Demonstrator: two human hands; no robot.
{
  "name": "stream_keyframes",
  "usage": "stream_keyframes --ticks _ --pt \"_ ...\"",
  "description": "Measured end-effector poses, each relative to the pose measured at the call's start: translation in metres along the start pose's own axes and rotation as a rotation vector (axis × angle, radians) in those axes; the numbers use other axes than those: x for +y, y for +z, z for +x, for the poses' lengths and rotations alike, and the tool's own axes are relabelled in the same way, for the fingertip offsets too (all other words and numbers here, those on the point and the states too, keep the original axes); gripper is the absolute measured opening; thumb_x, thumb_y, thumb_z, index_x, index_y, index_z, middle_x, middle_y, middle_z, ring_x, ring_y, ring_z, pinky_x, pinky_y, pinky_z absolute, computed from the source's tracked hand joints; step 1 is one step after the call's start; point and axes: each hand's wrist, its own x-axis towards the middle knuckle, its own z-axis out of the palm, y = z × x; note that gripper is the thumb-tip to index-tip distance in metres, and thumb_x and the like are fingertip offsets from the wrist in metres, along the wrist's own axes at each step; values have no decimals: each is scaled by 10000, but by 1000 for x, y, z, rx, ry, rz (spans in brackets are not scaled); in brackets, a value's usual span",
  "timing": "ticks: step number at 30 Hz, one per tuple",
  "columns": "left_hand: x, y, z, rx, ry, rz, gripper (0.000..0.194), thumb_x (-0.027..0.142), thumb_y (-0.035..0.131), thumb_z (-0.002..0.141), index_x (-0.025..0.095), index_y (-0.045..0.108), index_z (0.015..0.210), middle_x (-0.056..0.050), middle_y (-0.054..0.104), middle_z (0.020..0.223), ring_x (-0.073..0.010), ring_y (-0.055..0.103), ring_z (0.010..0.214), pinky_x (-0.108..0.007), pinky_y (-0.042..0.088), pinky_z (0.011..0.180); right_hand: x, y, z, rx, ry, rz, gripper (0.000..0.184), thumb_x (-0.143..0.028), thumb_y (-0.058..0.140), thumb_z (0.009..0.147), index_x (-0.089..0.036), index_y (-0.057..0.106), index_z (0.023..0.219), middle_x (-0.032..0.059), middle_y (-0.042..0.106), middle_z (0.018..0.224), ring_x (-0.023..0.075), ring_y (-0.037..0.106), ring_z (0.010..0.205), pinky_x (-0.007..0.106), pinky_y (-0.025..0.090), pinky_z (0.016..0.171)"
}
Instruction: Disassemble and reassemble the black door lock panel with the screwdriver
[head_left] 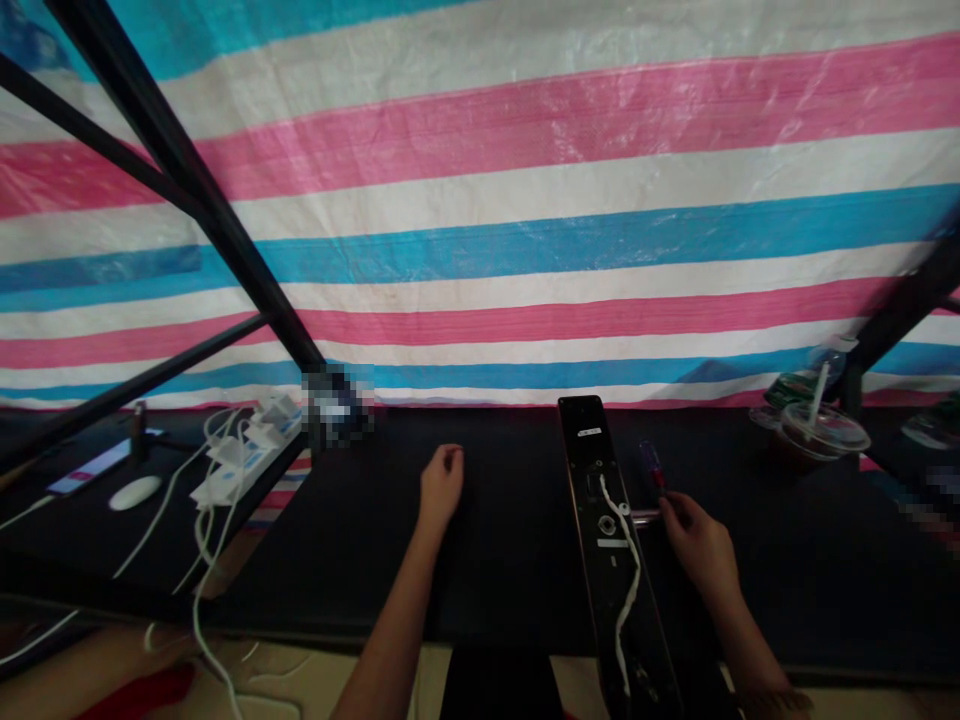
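left hand (442, 487) is sitting loosely curled on a black tabletop (360, 560), nothing in it. right hand (697, 545) has its fingers bunched up in a pinch, but can't tell if that's on the metal lever (645, 517) or the screwdriver (651, 465) with the see-through blue and red handle just beside it. the lever sticks out of a long black door lock plate (592, 470) lying between the hands, with a white cable (628, 590) snaking down it. over left there's a power strip (247, 470) packed with white chargers, plus a phone (94, 468). plastic cup (821, 435) with a straw on the right, striped tarp (480, 200) behind everything.
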Motion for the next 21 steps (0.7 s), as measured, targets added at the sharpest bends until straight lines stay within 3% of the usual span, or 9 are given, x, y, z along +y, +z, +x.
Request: stream_keyframes --ticks 2,5,7,9,12,15,18,21 --pt "10 31 -45 -135 40 -59 143 316 635 841 224 709 922 -62 755 969 -264 686 1002 -405 507 968 -1 -1 0 3 -7 1 532 -598 462 882 -172 732 1052 64 697 640 243 652 546 320 441 528" --pt "32 74 -113 -255 43 -165 325 422 473 971 210 697 1074 -87 758 1078 -229 702 1030 -361 526 940 -2 -1 0 22 -7 1 540 -608 469 866 -168 737 1030 70 692 636 248 650 548 323 436 528" --pt "46 97 -150 -412 -25 -355 407 442 428 1002 203 615 1274 -100 746 1152 -216 710 1031 -344 540 921 -2 0 0 29 0 14 541 -626 478 853 -173 737 997 76 701 651 246 649 549 323 436 533" --pt "54 113 -174 -412 -104 -527 513 417 494 987 212 453 1455 -117 677 1320 -220 661 1176 -355 492 1021 -2 0 -1 34 12 43 527 -652 502 838 -185 727 933 86 717 689 243 651 565 320 439 543" --pt "56 120 -185 -390 -142 -656 579 396 541 969 210 392 1497 -127 586 1446 -235 557 1332 -359 420 1111 -3 -3 -2 73 40 149 514 -685 548 824 -193 692 833 91 721 730 237 654 615 312 450 576" --pt "52 118 -178 -423 -167 -689 571 424 565 949 224 416 1463 -119 657 1326 -236 643 1195 -359 492 1008 -16 -14 -7 266 84 337 513 -697 581 826 -189 646 787 43 640 656 198 592 597 294 436 573" --pt "50 116 -170 -449 -207 -653 494 485 563 935 215 508 1345 -82 726 1046 -215 700 904 -330 541 797 -52 -31 -17 447 104 647 444 -642 648 835 -203 576 826 -3 595 669 146 545 573 253 433 542" --pt "49 118 -165 -425 -209 -615 422 521 562 923 198 585 1193 -48 708 905 -198 673 810 -308 523 737 -98 -43 -33 363 10 924 344 -541 634 905 -226 500 872 -14 638 700 103 512 471 219 416 466"
